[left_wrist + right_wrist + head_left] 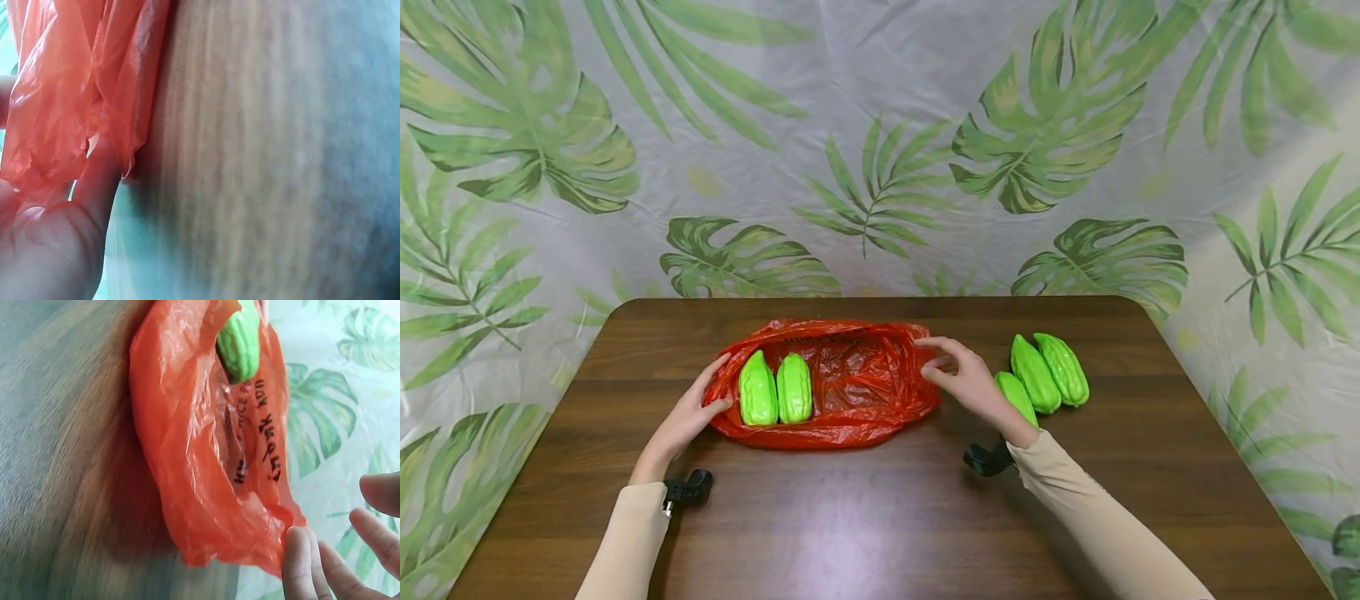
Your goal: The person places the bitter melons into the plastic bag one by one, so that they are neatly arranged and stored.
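A red plastic bag [857, 429] lies on the table with its mouth open upward. Two shiny green bitter melons [758, 392] sit side by side in its left half; one ridged melon [240, 347] shows in the right wrist view. My left hand [688, 412] holds the bag's left end, thumb over the rim, with red plastic [56, 94] between thumb and fingers. At the opposite end, my right hand [966, 383] touches the rim with its fingertips [299, 550], the thumb held apart from them. Three more green melons [1036, 375] lie right of the bag, one partly hidden by the right hand.
A brown wooden table [850, 517] carries everything. Behind it hangs a pale leaf-patterned cloth [887, 100]. Each wrist wears a black camera mount [688, 486]. Dark lettering [272, 447] shows on the bag's inner wall.
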The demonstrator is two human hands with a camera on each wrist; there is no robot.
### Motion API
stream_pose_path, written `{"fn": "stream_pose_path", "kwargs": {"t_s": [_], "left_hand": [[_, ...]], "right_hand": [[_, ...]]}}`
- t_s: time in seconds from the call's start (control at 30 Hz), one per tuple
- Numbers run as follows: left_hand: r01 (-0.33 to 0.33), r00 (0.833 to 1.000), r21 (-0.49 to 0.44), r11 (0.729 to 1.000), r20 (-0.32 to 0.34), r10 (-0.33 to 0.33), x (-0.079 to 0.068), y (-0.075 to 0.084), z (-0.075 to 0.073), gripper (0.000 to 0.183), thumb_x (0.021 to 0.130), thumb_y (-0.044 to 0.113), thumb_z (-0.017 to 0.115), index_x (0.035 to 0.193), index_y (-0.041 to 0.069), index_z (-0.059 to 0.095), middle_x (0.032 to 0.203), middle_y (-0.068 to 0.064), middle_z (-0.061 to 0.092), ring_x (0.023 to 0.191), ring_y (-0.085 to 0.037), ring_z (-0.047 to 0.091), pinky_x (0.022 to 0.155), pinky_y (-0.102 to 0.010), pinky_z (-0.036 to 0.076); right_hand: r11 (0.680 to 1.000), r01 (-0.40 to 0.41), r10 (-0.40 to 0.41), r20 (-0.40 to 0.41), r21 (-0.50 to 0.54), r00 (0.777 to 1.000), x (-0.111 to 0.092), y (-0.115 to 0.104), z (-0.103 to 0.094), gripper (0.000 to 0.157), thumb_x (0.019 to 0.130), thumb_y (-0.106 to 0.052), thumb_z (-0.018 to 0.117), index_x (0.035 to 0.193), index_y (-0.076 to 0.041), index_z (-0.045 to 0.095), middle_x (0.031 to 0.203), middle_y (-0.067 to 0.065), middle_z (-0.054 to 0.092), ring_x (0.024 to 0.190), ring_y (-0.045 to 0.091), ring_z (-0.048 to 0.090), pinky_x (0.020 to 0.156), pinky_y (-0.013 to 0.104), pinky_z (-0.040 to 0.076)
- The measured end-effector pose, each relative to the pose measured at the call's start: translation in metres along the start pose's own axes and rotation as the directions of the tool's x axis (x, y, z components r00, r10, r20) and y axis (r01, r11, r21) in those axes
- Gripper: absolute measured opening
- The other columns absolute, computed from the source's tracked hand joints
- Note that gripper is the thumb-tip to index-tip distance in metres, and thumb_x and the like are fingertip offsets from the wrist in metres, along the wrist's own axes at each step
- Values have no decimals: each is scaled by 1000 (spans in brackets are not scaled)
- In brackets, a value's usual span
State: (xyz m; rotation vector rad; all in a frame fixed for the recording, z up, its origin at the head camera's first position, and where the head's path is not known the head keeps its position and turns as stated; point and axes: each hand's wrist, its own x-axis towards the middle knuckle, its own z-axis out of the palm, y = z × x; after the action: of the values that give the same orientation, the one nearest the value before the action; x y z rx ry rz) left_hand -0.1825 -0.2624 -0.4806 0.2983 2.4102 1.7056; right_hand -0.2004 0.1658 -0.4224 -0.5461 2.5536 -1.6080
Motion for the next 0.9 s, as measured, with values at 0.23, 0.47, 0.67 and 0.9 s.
{"fn": "stream_pose_path", "kwargs": {"t_s": [0.23, 0.47, 0.67, 0.9], "left_hand": [[2, 1000, 4, 1000, -1, -2, 0, 0, 0, 72, 93, 0, 51, 153, 7, 13, 153, -27, 11, 136, -45, 18, 107, -60, 18], [-2, 1000, 8, 1000, -1, 2, 0, 0, 0, 72, 93, 0, 52, 153, 7, 14, 153, -27, 11, 136, -44, 18, 107, -60, 18], [-1, 1000, 8, 1000, -3, 1, 0, 1, 1, 71, 93, 0, 51, 153, 6, 14, 153, -27, 12, 137, -45, 17, 107, -60, 17], [-6, 1000, 16, 1000, -4, 6, 0, 3, 1, 71, 93, -1, 51, 153, 5, 14, 153, -27, 11, 137, -46, 14, 107, -61, 16]], "right_hand": [[1000, -8, 8, -17, 3, 1000, -7, 6, -12, 43, 92, -7, 62, 134, -2, 52, 132, 20, 52, 101, 36, 60, 80, 46, 51], [1000, -4, 4, -24, 5, 1000, -15, 13, -25, 42, 93, -5, 60, 134, 0, 51, 133, 22, 50, 101, 34, 60, 84, 44, 50], [1000, -11, 11, -38, 5, 999, -21, 23, -37, 41, 93, -5, 60, 133, -1, 52, 133, 21, 50, 99, 32, 59, 81, 36, 50], [996, -86, 86, -40, -12, 996, -30, 29, -53, 41, 94, -8, 60, 134, -5, 52, 131, 19, 51, 104, 35, 58, 80, 34, 50]]}}
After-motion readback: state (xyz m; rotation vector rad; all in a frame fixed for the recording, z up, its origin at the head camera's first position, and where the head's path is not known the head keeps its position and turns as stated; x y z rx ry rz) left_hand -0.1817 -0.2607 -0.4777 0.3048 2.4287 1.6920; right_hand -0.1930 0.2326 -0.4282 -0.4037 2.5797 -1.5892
